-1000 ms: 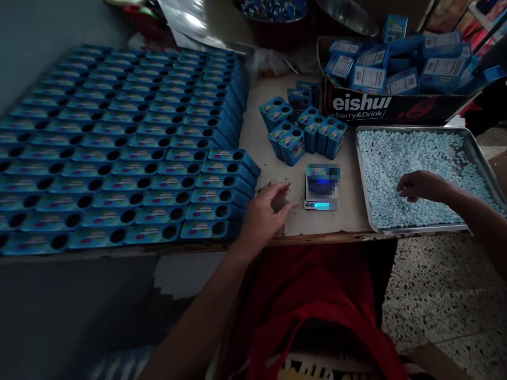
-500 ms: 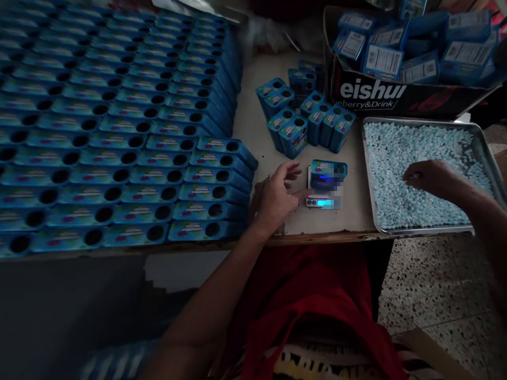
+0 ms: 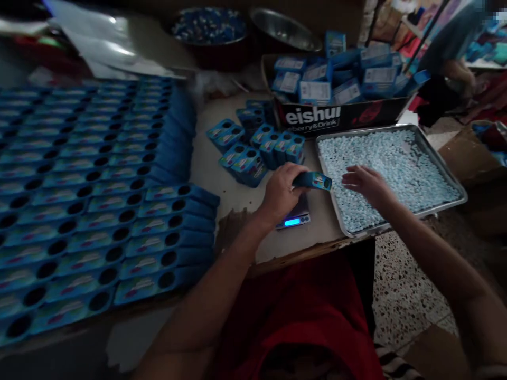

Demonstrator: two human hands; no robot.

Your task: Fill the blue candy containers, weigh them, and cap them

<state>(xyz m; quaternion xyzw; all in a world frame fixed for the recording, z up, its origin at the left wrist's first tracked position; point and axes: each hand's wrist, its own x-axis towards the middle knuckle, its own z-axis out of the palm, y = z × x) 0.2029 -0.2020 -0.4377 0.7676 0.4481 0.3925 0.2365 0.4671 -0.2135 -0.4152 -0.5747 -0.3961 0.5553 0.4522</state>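
My left hand (image 3: pixel 282 191) is closed around a small blue candy box (image 3: pixel 319 181), tilted so that the round hole in its end faces right, close to the tray's rim. Under that hand lies a small digital scale (image 3: pixel 295 220) with a lit blue display. My right hand (image 3: pixel 365 183) hovers over the left part of a metal tray (image 3: pixel 461 196), fingers stretched toward the box, with no item visible in them. Small pale-blue and white candies (image 3: pixel 396 174) cover most of the tray. Several more blue boxes (image 3: pixel 253 163) stand upright just behind the scale.
Long rows of blue boxes (image 3: pixel 130 221) with round holes fill the left. A black carton (image 3: pixel 317 117) behind the tray holds many blue boxes. Metal bowls (image 3: pixel 283 31) stand at the back. Another person's hand (image 3: pixel 461 74) shows at upper right, near a cardboard box (image 3: pixel 461 150).
My left hand has picked up the box from the scale and tipped it toward the tray. My right hand has risen from the candies and opened. The view has swung right.
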